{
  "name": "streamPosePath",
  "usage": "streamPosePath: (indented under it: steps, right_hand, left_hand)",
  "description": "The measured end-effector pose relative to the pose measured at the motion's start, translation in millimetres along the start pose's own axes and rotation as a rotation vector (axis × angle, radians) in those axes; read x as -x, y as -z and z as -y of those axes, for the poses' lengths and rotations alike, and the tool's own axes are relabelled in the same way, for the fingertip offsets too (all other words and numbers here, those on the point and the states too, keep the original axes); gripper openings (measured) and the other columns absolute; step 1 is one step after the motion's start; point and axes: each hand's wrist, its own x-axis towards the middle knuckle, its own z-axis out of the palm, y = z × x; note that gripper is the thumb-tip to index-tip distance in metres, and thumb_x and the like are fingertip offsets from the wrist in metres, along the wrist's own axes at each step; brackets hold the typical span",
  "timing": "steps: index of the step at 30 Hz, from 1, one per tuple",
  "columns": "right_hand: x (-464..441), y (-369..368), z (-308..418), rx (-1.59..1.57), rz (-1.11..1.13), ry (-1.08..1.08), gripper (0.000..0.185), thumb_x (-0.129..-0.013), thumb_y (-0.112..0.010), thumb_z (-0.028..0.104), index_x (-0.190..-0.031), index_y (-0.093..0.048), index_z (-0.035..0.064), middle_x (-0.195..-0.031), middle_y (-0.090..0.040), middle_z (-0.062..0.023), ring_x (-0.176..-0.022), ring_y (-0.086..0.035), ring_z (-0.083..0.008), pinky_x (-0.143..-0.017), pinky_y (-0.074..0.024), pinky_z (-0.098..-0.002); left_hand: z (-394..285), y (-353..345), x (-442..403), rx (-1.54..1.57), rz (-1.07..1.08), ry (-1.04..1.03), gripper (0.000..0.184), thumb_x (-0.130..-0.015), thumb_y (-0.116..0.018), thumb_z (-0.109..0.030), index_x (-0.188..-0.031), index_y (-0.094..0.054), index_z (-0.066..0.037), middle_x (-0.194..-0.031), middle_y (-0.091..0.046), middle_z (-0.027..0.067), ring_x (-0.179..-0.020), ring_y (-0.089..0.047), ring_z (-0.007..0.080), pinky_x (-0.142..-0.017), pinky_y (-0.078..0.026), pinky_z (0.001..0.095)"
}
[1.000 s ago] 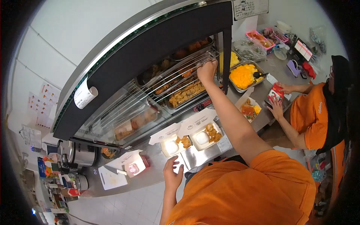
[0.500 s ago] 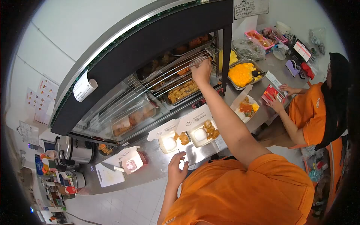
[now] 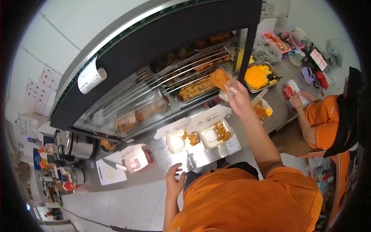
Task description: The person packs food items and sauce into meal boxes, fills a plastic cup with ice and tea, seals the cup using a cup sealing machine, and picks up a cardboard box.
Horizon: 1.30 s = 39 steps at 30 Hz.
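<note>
A piece of browned fried food [image 3: 219, 78] is held just beyond the fingertips of the right hand [image 3: 239, 99], which is closed on it through clear plastic [image 3: 223, 96]. To the right of this hand, yellow food [image 3: 258, 76] is placed. The left hand [image 3: 174, 180] is kept with fingers apart; beyond it, two open boxes [image 3: 210, 116] are set.
</note>
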Motion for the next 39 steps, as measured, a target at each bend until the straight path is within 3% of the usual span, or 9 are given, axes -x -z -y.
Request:
streamPosePath:
  steps: [9,15,17,20,23,30,33,36,39]
  right_hand:
    - [107,-110,-101,0.339,0.330,-0.439,0.055,-0.078,-0.077,-0.007,-0.128,-0.057,0.0047,-0.120,-0.065,-0.0070,-0.111,-0.064,-0.0191,-0.093,-0.0568,-0.0356]
    - [168,-191,-306,0.786,0.628,-0.684,0.044,-0.081,-0.071,-0.002,-0.123,-0.060,0.0032,-0.111,-0.068,-0.0073,-0.100,-0.068,-0.0198,-0.086,-0.0571,-0.0347]
    - [182,-228,-362,1.178,0.849,-0.234,0.033,-0.079,-0.070,0.006,-0.112,-0.067,0.0027,-0.097,-0.070,-0.0164,-0.083,-0.072,-0.0273,-0.071,-0.0596,-0.0372]
    - [165,-246,-449,1.485,1.257,-0.023,0.027,-0.078,-0.066,0.013,-0.101,-0.070,-0.0005,-0.088,-0.071,-0.0211,-0.084,-0.072,-0.0319,-0.072,-0.0586,-0.0429]
    - [141,-236,-520,1.840,1.560,-0.275,0.026,-0.075,-0.070,0.014,-0.099,-0.067,0.0051,-0.094,-0.070,-0.0188,-0.084,-0.068,-0.0387,-0.075,-0.0551,-0.0444]
    - [216,-333,-390,1.423,1.049,0.119,0.035,-0.083,-0.066,0.018,-0.112,-0.067,-0.0013,-0.105,-0.070,-0.0196,-0.096,-0.068,-0.0391,-0.086,-0.0555,-0.0426]
    - [242,-330,-392,1.055,1.306,-0.358,0.028,-0.087,-0.069,0.015,-0.111,-0.065,-0.0001,-0.104,-0.070,-0.0152,-0.091,-0.069,-0.0312,-0.083,-0.0557,-0.0376]
    - [230,-308,-411,0.737,1.019,-0.624,0.026,-0.089,-0.068,0.014,-0.111,-0.066,0.0003,-0.108,-0.070,-0.0157,-0.090,-0.069,-0.0267,-0.082,-0.0561,-0.0371]
    - [221,-269,-428,1.353,0.490,-0.007,0.029,-0.092,-0.067,0.015,-0.118,-0.065,0.0023,-0.104,-0.070,-0.0190,-0.093,-0.070,-0.0306,-0.082,-0.0557,-0.0370]
  left_hand:
    - [110,61,43,0.097,-0.256,0.202,0.034,-0.085,-0.070,-0.001,-0.119,-0.066,-0.005,-0.113,-0.069,0.0111,-0.089,-0.070,0.0190,-0.073,-0.054,0.0313]
    - [194,138,63,0.084,-0.318,0.286,0.031,-0.088,-0.069,-0.003,-0.119,-0.066,-0.005,-0.115,-0.071,0.0093,-0.091,-0.070,0.0179,-0.073,-0.056,0.0308]
    - [209,164,67,0.115,-0.350,0.252,0.031,-0.086,-0.070,-0.002,-0.117,-0.065,-0.005,-0.111,-0.071,0.0095,-0.089,-0.070,0.0173,-0.070,-0.054,0.0307]
    - [235,195,72,0.132,-0.363,0.230,0.033,-0.084,-0.070,-0.001,-0.117,-0.065,-0.005,-0.107,-0.072,0.0095,-0.087,-0.071,0.0169,-0.067,-0.051,0.0313]
    - [248,226,79,0.123,-0.331,0.217,0.033,-0.084,-0.069,0.000,-0.117,-0.063,-0.004,-0.106,-0.072,0.0097,-0.086,-0.071,0.0171,-0.067,-0.051,0.0318]
    - [226,275,53,0.298,-0.442,0.239,0.057,-0.079,-0.079,-0.008,-0.131,-0.056,-0.005,-0.096,-0.069,0.0110,-0.060,-0.063,0.0131,-0.055,-0.049,0.0276]
    - [212,286,20,0.254,-0.327,0.139,0.047,-0.080,-0.077,-0.008,-0.125,-0.061,-0.006,-0.088,-0.068,0.0117,-0.059,-0.063,0.0121,-0.054,-0.049,0.0281]
    - [238,313,9,0.041,-0.487,0.095,0.008,-0.082,-0.069,-0.006,-0.090,-0.070,-0.003,-0.073,-0.067,0.0128,-0.057,-0.063,0.0175,-0.052,-0.048,0.0320]
    - [294,360,-11,-0.179,-0.697,0.250,0.008,-0.083,-0.070,-0.011,-0.084,-0.071,-0.003,-0.076,-0.070,0.0151,-0.063,-0.067,0.0248,-0.060,-0.052,0.0353]
